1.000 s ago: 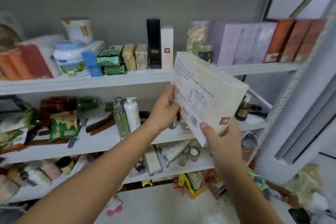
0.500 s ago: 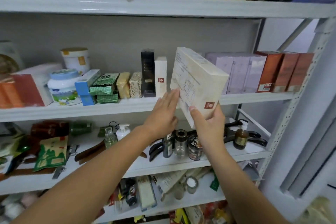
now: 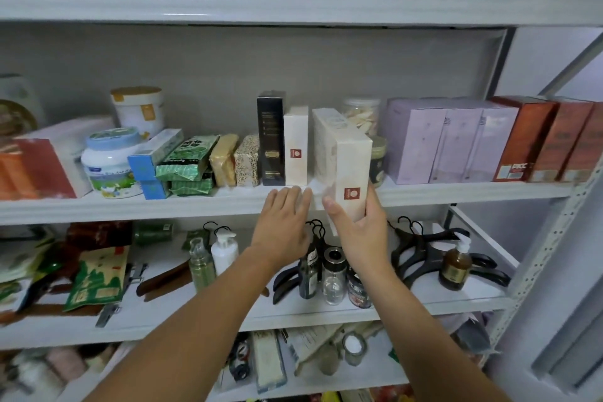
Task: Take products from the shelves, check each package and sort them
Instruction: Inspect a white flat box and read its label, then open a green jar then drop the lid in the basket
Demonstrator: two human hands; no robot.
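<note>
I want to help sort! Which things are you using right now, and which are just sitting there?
In use: cream box, gripped by the right hand; left hand, fingers straight, beside it.
Just sitting: black box, purple boxes, black hangers, brown pump bottle.

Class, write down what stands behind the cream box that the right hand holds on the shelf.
A clear jar of pale pieces stands behind the cream box, with a green-lidded jar lower down. The box covers part of each jar.
</note>
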